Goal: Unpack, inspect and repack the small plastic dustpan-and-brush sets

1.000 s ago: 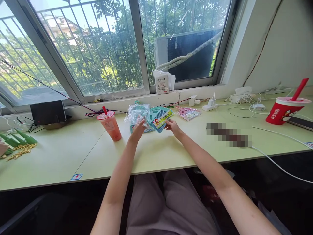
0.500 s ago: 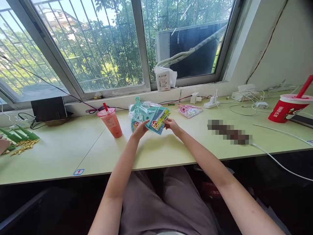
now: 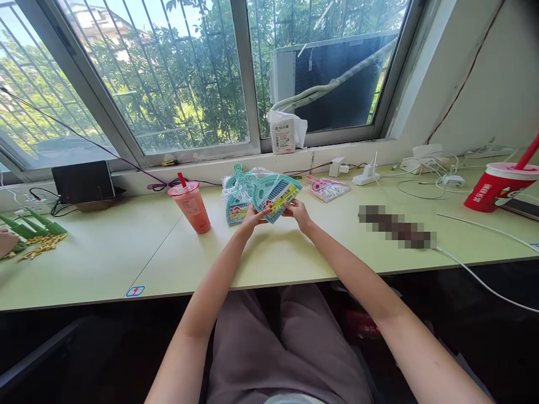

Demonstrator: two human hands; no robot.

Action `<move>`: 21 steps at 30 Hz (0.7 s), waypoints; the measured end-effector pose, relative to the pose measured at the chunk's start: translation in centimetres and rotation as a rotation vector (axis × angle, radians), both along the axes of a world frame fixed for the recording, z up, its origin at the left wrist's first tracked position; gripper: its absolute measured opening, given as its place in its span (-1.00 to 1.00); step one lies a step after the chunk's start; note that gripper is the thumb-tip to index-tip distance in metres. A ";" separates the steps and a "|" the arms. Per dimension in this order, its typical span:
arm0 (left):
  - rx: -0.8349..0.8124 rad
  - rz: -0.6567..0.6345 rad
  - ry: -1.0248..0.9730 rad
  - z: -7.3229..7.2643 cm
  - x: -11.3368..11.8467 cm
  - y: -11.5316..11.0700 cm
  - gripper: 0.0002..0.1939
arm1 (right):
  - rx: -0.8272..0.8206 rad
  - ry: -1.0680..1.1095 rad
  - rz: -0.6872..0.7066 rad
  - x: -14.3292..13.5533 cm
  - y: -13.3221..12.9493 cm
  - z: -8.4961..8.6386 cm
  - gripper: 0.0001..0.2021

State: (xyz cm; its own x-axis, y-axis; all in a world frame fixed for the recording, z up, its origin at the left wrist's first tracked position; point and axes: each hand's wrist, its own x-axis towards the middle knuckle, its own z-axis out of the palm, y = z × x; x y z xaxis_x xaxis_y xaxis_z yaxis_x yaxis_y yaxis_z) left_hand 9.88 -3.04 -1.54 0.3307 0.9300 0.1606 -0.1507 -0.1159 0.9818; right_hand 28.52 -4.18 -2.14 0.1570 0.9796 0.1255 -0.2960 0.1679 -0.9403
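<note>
Between my two hands is a green mini dustpan and brush set (image 3: 275, 193) in clear plastic, with a yellow label across its blue bristles. My left hand (image 3: 254, 217) grips its lower left corner, and my right hand (image 3: 300, 214) pinches its lower right edge. It is held tilted above the table. Just behind and to the left, a second packaged green dustpan set (image 3: 237, 196) lies partly covered by the held one, with crumpled plastic round its handle. Farther right, a pink packaged dustpan set (image 3: 328, 187) lies flat.
An orange drink cup (image 3: 191, 207) with a red straw stands to the left. At far left a person's hand (image 3: 7, 242) is near green leaves (image 3: 42, 224). A blurred-out object (image 3: 396, 227), a white cable (image 3: 480, 273) and a red cup (image 3: 492, 185) are on the right.
The held dustpan set has turned so its wide edge faces me more, its label now fully visible. My left hand has shifted right along its lower edge, closer to my right hand.
</note>
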 end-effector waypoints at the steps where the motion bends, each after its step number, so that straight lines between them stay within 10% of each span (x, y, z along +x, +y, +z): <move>1: 0.012 0.015 0.006 -0.1 0.1 0.0 -0.40 | 0.000 0.009 0.000 -0.1 0.0 0.0 -0.85; 21: 0.210 0.084 0.101 -1.2 1.0 0.8 -0.18 | 0.061 0.312 -0.173 1.7 0.6 0.1 -0.64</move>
State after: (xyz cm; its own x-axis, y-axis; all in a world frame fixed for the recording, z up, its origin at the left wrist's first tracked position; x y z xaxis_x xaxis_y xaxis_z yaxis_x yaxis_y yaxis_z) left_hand 10.86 -2.28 -2.78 0.2777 0.9046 0.3233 -0.0340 -0.3271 0.9444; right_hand 30.19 -3.56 -2.06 0.3600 0.9273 0.1026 -0.5298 0.2937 -0.7957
